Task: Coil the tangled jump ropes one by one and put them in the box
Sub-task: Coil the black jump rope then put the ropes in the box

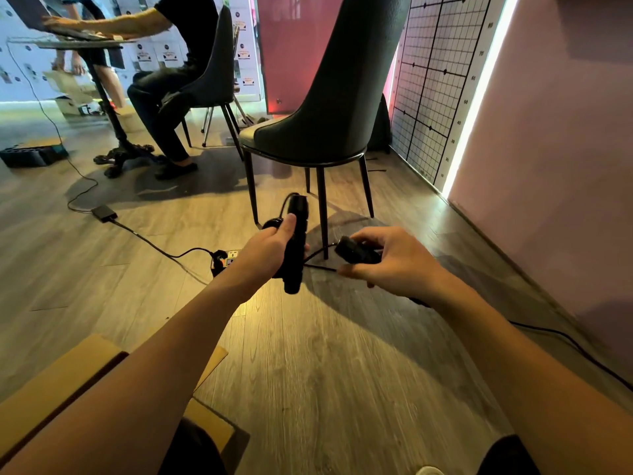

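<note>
Risk: left grip (270, 248) is clutching upright handle (297, 214), right grip (394, 264) is pinching second handle (356, 252); slack cord (320, 268) (near chair leg (322, 207)) is likely snagging there when pulled.

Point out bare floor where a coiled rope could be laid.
Bare floor in the near middle, bordered by the cardboard box on the left and the black cable on the right. Crowded ahead: power strip, chair legs.

The grid board (435, 80) against the right wall (548, 132) bears a scale of numbers up its right edge, in tens: 10 lowest, then 20, 30, 40, 50, 60, 70. Print on the distant paper sheets (164, 54) at upper left is too small to read
</note>
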`<state>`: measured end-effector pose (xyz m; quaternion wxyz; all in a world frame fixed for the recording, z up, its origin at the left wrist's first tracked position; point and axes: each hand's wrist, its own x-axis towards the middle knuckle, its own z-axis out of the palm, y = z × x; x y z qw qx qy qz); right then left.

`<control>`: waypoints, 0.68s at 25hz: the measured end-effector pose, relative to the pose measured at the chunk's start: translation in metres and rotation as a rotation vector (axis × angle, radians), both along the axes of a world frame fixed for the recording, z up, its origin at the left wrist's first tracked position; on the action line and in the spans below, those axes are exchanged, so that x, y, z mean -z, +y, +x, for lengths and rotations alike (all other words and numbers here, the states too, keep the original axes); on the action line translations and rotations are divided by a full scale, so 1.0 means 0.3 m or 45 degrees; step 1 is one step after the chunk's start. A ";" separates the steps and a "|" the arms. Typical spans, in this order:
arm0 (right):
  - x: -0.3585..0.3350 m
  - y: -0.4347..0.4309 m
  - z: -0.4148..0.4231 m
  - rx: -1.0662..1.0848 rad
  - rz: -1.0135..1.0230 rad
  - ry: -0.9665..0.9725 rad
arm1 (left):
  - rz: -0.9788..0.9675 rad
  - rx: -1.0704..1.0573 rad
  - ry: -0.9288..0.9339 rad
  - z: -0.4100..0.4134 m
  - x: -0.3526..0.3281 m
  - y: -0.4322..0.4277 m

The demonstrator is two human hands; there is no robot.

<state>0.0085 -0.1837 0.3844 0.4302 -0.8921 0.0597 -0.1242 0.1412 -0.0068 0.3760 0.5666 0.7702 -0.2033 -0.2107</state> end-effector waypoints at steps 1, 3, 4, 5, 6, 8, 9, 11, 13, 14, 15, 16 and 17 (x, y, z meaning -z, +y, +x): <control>0.004 0.010 0.006 0.067 -0.037 -0.099 | 0.067 0.017 0.042 -0.015 -0.009 -0.013; 0.012 0.032 0.019 0.149 0.001 -0.239 | 0.031 0.044 0.209 -0.035 -0.025 -0.036; 0.013 0.044 0.024 0.182 0.051 -0.284 | -0.043 0.062 0.310 -0.045 -0.033 -0.043; 0.014 0.053 0.031 0.226 0.088 -0.311 | -0.101 0.094 0.374 -0.057 -0.040 -0.047; 0.014 0.064 0.035 0.277 0.112 -0.325 | -0.107 0.142 0.374 -0.065 -0.040 -0.051; 0.023 0.086 0.048 0.374 0.178 -0.335 | -0.080 0.243 0.329 -0.082 -0.033 -0.059; 0.028 0.100 0.056 0.409 0.234 -0.343 | -0.095 0.269 0.350 -0.090 -0.031 -0.066; 0.035 0.125 0.071 0.471 0.354 -0.343 | -0.157 0.292 0.453 -0.096 -0.033 -0.075; 0.030 0.141 0.077 0.437 0.564 -0.259 | -0.177 0.375 0.505 -0.092 -0.035 -0.072; 0.022 0.149 0.073 0.368 0.717 -0.192 | -0.161 0.431 0.524 -0.090 -0.036 -0.064; 0.017 0.153 0.069 0.288 0.855 -0.126 | -0.144 0.484 0.550 -0.084 -0.035 -0.052; 0.009 0.157 0.063 0.213 0.936 -0.067 | -0.128 0.534 0.579 -0.076 -0.034 -0.035; 0.005 0.157 0.057 0.148 0.961 -0.015 | -0.112 0.580 0.592 -0.068 -0.034 -0.018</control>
